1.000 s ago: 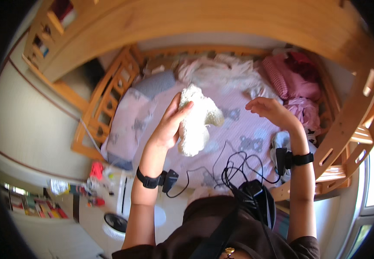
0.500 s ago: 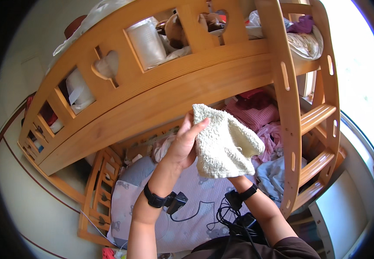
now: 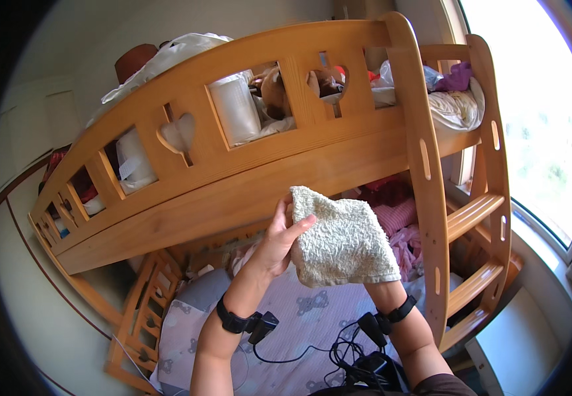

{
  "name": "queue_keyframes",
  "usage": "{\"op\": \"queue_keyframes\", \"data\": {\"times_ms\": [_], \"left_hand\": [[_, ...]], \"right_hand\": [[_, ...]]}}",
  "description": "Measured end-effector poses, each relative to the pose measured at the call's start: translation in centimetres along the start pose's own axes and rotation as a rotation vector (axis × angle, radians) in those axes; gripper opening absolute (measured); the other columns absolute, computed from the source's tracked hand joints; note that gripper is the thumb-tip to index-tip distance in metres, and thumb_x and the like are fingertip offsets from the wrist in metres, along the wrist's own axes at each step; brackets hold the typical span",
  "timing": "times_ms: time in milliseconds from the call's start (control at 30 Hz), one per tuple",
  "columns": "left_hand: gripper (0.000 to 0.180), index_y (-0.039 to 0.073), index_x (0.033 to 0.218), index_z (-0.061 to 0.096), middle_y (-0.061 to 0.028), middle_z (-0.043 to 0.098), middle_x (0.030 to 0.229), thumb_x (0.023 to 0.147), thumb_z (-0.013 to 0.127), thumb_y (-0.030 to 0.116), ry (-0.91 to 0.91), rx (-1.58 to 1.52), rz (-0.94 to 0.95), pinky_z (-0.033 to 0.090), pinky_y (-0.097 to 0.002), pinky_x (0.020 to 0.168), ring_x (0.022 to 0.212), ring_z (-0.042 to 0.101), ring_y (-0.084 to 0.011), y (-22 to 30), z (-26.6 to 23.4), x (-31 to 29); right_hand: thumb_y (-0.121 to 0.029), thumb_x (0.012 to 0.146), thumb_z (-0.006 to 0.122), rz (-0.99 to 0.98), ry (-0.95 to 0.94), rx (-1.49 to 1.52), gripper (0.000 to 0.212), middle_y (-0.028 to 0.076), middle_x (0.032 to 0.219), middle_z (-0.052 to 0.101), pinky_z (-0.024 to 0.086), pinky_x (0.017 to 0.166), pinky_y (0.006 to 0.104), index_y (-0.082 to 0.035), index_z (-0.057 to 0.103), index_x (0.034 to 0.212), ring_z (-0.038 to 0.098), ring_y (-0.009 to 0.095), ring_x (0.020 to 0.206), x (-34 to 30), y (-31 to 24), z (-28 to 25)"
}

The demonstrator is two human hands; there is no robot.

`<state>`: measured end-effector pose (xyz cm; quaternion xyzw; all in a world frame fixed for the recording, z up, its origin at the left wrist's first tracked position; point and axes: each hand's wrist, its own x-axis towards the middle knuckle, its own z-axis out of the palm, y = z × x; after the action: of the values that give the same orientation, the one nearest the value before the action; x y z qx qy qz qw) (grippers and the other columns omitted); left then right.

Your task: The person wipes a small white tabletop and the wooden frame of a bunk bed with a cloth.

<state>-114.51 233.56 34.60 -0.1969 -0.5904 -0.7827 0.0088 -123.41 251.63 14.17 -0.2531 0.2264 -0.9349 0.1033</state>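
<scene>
In the head view, one cream terry towel (image 3: 342, 237) was held up in front of the wooden bunk bed (image 3: 246, 178), level with the upper bunk's side rail. The left hand (image 3: 279, 241) was clamped on the towel's left edge, thumb laid across the front face and fingers behind. The right hand was hidden behind the towel, so its closure could not be told; only the right forearm (image 3: 408, 327) showed below the cloth's lower edge. Each wrist carried one black band, two in all, with black cables (image 3: 339, 350) trailing down from them. The upper rail (image 3: 187, 132) showed two heart-shaped cut-outs. One ladder (image 3: 477, 218) stood at the bed's right end, with three rungs visible. The lower bunk's mattress (image 3: 299, 317) carried one pale lilac sheet with a bear print, and a heap of pink clothing (image 3: 395, 218) lay behind the towel.
</scene>
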Motion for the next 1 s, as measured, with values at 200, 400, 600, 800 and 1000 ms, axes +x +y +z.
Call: {"op": "queue_keyframes", "data": {"times_ms": [200,400,600,800,1000], "left_hand": [[0.053,0.005,0.124,0.033,-0.0104,0.052,0.114,0.083,0.066,0.008,0.035,0.177,0.152,0.045,-0.0338,0.089,0.107,0.051,-0.0180,-0.9,-3.0,1.4],[0.045,0.013,0.122,0.038,-0.0087,0.052,0.111,0.083,0.059,0.004,0.154,0.294,0.077,0.037,-0.0183,0.039,0.051,0.046,-0.0052,1.0,-5.2,1.1],[0.039,0.008,0.121,0.040,-0.0103,0.052,0.111,0.086,0.057,0.015,0.223,0.544,0.457,0.043,-0.0187,0.043,0.058,0.051,-0.0082,7.2,-7.3,0.5],[0.019,0.006,0.109,0.052,-0.0023,0.057,0.101,0.093,0.050,0.016,0.496,1.127,0.918,0.045,-0.0219,0.061,0.079,0.052,-0.0074,12.1,-12.3,1.6],[0.013,0.004,0.099,0.055,-0.0107,0.056,0.102,0.089,0.050,0.010,0.758,1.636,1.272,0.042,-0.0358,0.084,0.096,0.052,-0.0271,16.9,-16.1,1.1]], "right_hand": [[-0.032,0.093,0.046,-0.035,-0.038,0.082,0.040,0.007,0.111,0.057,0.048,0.082,0.0307,-0.006,0.049,0.123,0.056,0.018,0.098,-0.1,-2.2,-0.6],[-0.037,0.094,0.045,-0.162,-0.233,0.070,0.043,0.007,0.114,0.056,0.047,0.084,0.0314,-0.006,0.047,0.125,0.055,0.018,0.101,6.3,-8.4,2.4],[-0.041,0.095,0.043,-0.148,-0.507,0.025,0.047,0.007,0.117,0.054,0.047,0.086,0.0321,-0.007,0.046,0.127,0.053,0.018,0.103,11.1,-12.5,6.8],[-0.053,0.092,0.042,-0.187,0.287,-0.139,0.058,0.006,0.114,0.055,0.046,0.087,0.0360,-0.009,0.045,0.128,0.053,0.022,0.102,16.5,-13.1,17.1],[-0.041,0.091,0.048,-0.465,-0.019,-0.418,0.050,0.008,0.114,0.055,0.044,0.089,0.0350,-0.007,0.045,0.127,0.053,0.021,0.103,23.5,-13.0,24.5]]}}
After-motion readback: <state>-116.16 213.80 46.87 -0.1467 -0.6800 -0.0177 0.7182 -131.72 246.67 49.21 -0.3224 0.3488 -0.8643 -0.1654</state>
